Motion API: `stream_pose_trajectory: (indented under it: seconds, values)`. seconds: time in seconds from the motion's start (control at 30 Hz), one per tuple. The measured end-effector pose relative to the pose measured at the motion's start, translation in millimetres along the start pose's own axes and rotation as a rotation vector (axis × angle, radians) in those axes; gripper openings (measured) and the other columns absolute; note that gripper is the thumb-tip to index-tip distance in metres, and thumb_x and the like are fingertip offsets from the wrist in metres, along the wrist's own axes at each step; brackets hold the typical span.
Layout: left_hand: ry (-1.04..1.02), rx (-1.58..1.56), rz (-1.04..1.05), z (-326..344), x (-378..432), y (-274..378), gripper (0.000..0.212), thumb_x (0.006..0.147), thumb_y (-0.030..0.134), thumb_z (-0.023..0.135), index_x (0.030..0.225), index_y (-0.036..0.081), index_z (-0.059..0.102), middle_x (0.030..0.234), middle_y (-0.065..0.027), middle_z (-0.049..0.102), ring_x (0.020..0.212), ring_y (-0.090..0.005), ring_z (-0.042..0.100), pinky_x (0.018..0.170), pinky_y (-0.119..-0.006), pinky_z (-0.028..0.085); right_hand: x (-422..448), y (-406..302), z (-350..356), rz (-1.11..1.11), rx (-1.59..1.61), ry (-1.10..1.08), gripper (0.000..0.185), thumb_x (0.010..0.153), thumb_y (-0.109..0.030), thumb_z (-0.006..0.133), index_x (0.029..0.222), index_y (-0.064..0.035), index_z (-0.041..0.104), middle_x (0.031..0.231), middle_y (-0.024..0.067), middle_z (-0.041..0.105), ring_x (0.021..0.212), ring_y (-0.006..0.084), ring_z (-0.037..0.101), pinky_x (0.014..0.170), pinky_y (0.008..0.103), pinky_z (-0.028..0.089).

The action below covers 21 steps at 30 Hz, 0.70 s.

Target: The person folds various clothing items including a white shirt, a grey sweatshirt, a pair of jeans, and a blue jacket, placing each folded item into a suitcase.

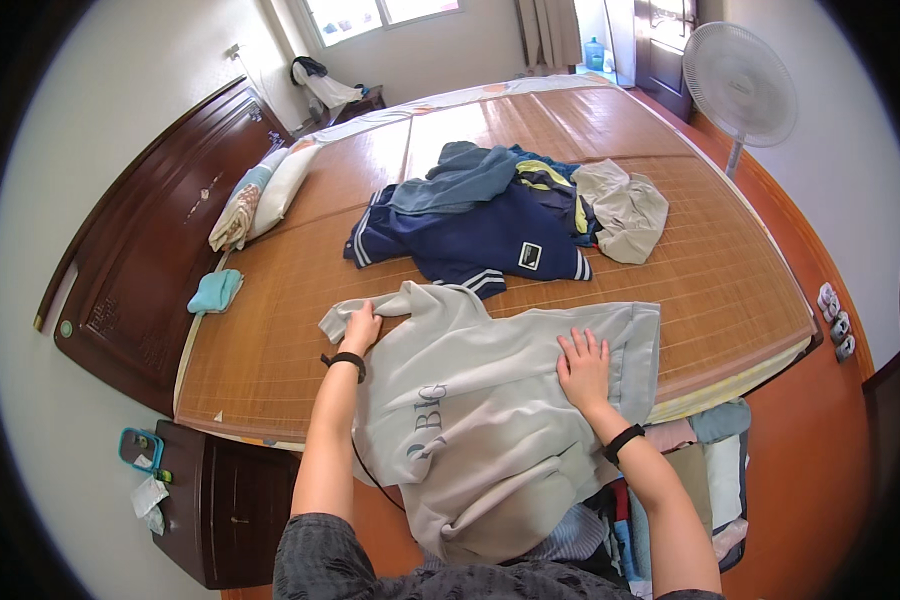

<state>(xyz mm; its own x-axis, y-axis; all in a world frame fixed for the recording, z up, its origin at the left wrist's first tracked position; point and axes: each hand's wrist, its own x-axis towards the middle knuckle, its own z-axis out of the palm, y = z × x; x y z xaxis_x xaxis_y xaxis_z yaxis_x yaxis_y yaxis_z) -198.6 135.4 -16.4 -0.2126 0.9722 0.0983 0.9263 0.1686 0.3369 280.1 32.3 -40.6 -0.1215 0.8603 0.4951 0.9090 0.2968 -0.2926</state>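
Note:
A light grey sweatshirt point(487, 375) with dark lettering lies partly on the bamboo bed mat point(270, 360) and hangs over the near edge of the bed. My left hand point(364, 327) grips its sleeve near the cuff, fingers curled round the cloth. Spread flat on the fabric beside the ribbed hem is my right hand point(585, 367), its fingers a little apart. Just beyond lies a navy shirt point(465, 232) with white stripes, in a heap with a blue-grey garment point(457, 180), a dark and yellow garment point(547, 184) and a beige garment point(622, 210).
An open suitcase point(742, 517) of folded clothes sits below the bed's near edge. Pillows point(285, 191) and a turquoise cloth point(216, 291) lie near the wooden headboard point(150, 247). A dark nightstand point(225, 510) stands at lower left, a fan point(740, 86) at upper right.

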Motion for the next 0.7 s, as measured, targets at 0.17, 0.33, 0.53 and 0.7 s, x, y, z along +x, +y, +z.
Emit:
stream_pose_trajectory:
  seconds: [0.17, 0.33, 0.53, 0.7]
  values:
    - [0.038, -0.854, -0.084, -46, -3, 70, 0.014, 0.096, 0.015, 0.035, 0.107, 0.005, 0.035, 0.066, -0.0144, 0.061, 0.039, -0.0197, 0.056, 0.03, -0.03, 0.043, -5, 6, -3, 0.013, 0.025, 0.009, 0.034, 0.086, -0.022, 0.054, 0.118, -0.0142, 0.061, 0.131, 0.0112, 0.053, 0.126, 0.0324, 0.042, 0.107, 0.0544, 0.026]
    - [0.051, -1.137, 0.028, -97, 34, 129, 0.012, 0.099, 0.019, 0.031, 0.102, 0.008, 0.031, 0.078, -0.0163, 0.06, 0.04, -0.0193, 0.055, 0.032, -0.028, 0.046, -8, 6, -7, 0.02, -0.015, -0.012, 0.034, 0.085, -0.021, 0.055, 0.118, -0.0132, 0.06, 0.131, 0.0113, 0.053, 0.126, 0.0318, 0.043, 0.107, 0.0543, 0.027]
    - [0.201, -0.73, 0.414, -74, 103, 148, 0.07, 0.087, 0.003, 0.042, 0.148, 0.008, 0.009, 0.139, -0.027, 0.035, 0.134, -0.0392, 0.031, 0.108, -0.042, 0.029, -3, 4, -4, 0.008, 0.027, -0.007, 0.035, 0.085, -0.021, 0.055, 0.118, -0.0139, 0.06, 0.133, 0.0109, 0.052, 0.126, 0.0314, 0.044, 0.106, 0.0546, 0.027]
    - [0.483, -0.485, 0.289, -26, 50, 182, 0.081, 0.084, 0.005, 0.049, 0.151, 0.023, 0.007, 0.154, -0.0257, 0.001, 0.138, -0.0544, 0.001, 0.102, -0.072, 0.012, 1, 5, -5, 0.013, 0.018, -0.01, 0.037, 0.085, -0.022, 0.054, 0.121, -0.0148, 0.059, 0.135, 0.0108, 0.051, 0.127, 0.0315, 0.043, 0.107, 0.0552, 0.026]
